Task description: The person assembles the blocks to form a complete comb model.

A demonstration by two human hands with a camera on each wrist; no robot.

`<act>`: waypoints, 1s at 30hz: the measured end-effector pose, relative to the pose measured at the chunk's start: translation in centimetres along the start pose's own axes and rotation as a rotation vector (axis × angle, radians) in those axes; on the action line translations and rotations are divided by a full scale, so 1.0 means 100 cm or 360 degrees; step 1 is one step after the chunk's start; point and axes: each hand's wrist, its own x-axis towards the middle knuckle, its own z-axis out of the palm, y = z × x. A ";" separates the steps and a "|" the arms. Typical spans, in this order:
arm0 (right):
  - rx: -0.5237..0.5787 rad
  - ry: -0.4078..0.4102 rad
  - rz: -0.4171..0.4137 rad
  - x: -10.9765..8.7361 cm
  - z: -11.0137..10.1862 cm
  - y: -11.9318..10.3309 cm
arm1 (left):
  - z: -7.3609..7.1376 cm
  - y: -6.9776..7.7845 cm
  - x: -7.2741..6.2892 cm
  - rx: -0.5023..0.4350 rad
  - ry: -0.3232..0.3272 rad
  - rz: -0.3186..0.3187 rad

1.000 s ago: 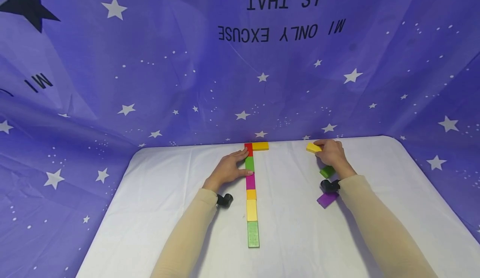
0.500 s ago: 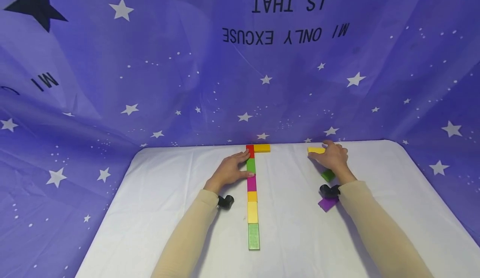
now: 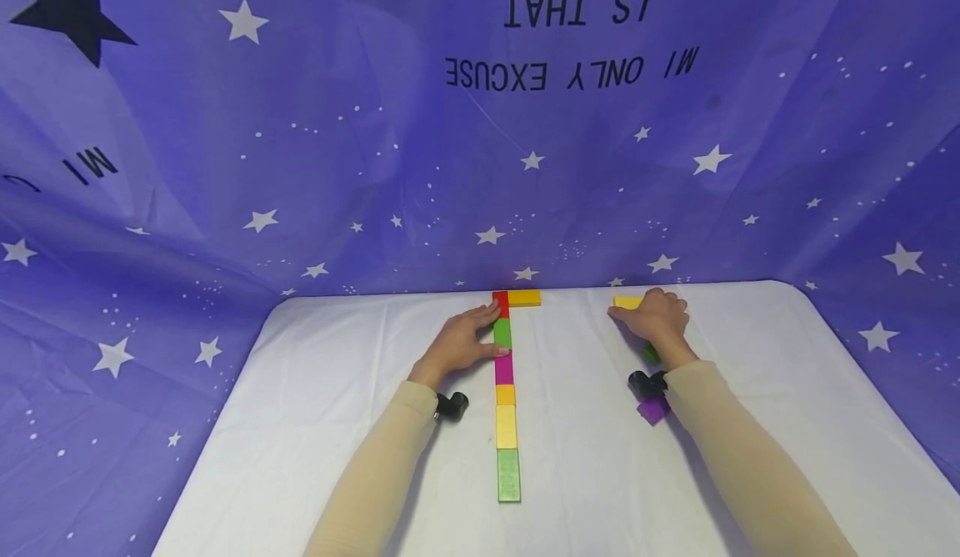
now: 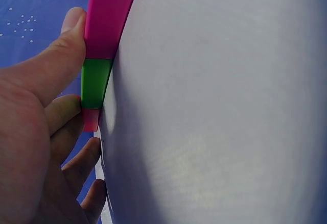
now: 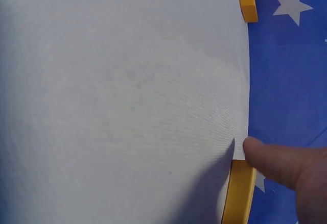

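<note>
In the head view my left hand (image 3: 459, 344) lies along the left side of a straight row of blocks. Its fingertips are at the red block (image 3: 503, 297) at the far end, and its thumb is at the magenta block (image 3: 504, 369), with the green block (image 3: 502, 333) between. My right hand (image 3: 660, 319) holds a yellow block (image 5: 239, 191) at the table's far edge. The thumb is against that block's left end; the hand covers its right part. A second yellow block (image 3: 524, 298) lies crosswise beside the red one.
The row continues nearer with an orange block (image 3: 506, 394), a pale yellow block (image 3: 506, 427) and a light green block (image 3: 508, 475). Under my right arm lie a dark green block (image 3: 651, 354) and a purple block (image 3: 652, 411), both partly covered. A starry purple cloth (image 3: 375, 165) hangs behind.
My right hand has turned the yellow block from slanted to parallel with the far edge, then shifted slightly left with it. The left hand keeps its place on the row.
</note>
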 end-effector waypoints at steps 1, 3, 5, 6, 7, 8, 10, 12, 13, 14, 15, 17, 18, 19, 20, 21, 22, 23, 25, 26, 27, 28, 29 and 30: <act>0.0006 0.0010 -0.0002 0.000 0.000 0.000 | 0.000 0.000 0.000 0.0004 0.0000 -0.0001; 0.0015 0.0027 -0.0010 -0.001 0.000 -0.001 | 0.000 0.000 0.000 0.0008 -0.0002 -0.0003; 0.0029 0.0043 -0.0014 -0.001 0.000 -0.001 | 0.000 0.000 0.000 0.0008 0.0000 0.0004; 0.0037 0.0049 -0.0012 -0.002 0.000 -0.001 | 0.000 0.000 0.000 0.0010 0.0002 0.0007; 0.0045 0.0053 -0.0012 -0.002 0.000 -0.001 | 0.000 0.000 0.000 0.0009 0.0004 0.0010; 0.0051 0.0057 -0.0010 -0.002 0.000 -0.001 | 0.000 0.000 0.000 0.0007 0.0004 0.0009; 0.0073 0.0061 -0.0001 -0.003 0.000 -0.002 | -0.001 0.001 0.000 0.0004 0.0010 0.0016; 0.0094 0.0066 0.0003 -0.005 -0.001 -0.004 | -0.001 0.001 0.000 0.0001 0.0011 0.0017; 0.0113 0.0073 0.0000 -0.006 -0.001 -0.005 | -0.001 0.001 -0.001 0.0000 0.0013 0.0019; 0.0135 0.0080 -0.0002 -0.008 -0.001 -0.006 | -0.001 0.000 0.000 0.0000 0.0010 0.0017; 0.0158 0.0089 -0.0006 -0.009 -0.001 -0.008 | -0.001 0.000 0.000 0.0002 0.0010 0.0016; 0.0187 0.0116 -0.0029 -0.012 -0.001 -0.010 | -0.001 0.000 -0.001 0.0003 0.0008 0.0016; 0.0197 0.0132 -0.0041 -0.013 0.000 -0.011 | -0.001 0.000 -0.001 0.0005 0.0005 0.0012; 0.0214 0.0143 -0.0050 -0.014 0.000 -0.012 | -0.001 0.000 -0.001 0.0004 0.0001 0.0011; 0.0227 0.0150 -0.0059 -0.015 0.001 -0.013 | -0.001 0.000 -0.001 0.0002 -0.0003 0.0008; 0.0233 0.0155 -0.0070 -0.017 0.001 -0.014 | -0.001 0.000 -0.001 0.0002 -0.0004 0.0008; 0.0241 0.0159 -0.0077 -0.018 0.002 -0.015 | -0.001 0.000 -0.001 -0.0001 -0.0006 0.0008; 0.0254 0.0161 -0.0084 -0.019 0.003 -0.016 | -0.001 0.000 -0.001 -0.0006 -0.0006 0.0011; 0.0284 0.0163 -0.0090 -0.021 0.004 -0.018 | -0.001 0.001 -0.001 -0.0010 -0.0006 0.0017; 0.0292 0.0166 -0.0097 -0.022 0.005 -0.019 | -0.001 0.001 -0.001 -0.0009 -0.0010 0.0014; 0.0301 0.0172 -0.0104 -0.023 0.006 -0.021 | -0.002 0.001 -0.001 -0.0008 -0.0012 0.0014; 0.0306 0.0183 -0.0115 -0.024 0.007 -0.022 | -0.002 0.001 -0.001 -0.0009 -0.0013 0.0012; 0.0307 0.0194 -0.0128 -0.024 0.008 -0.024 | -0.002 0.001 -0.001 -0.0013 -0.0010 0.0014; 0.0310 0.0208 -0.0139 -0.025 0.009 -0.026 | -0.003 0.001 -0.001 -0.0012 -0.0011 0.0012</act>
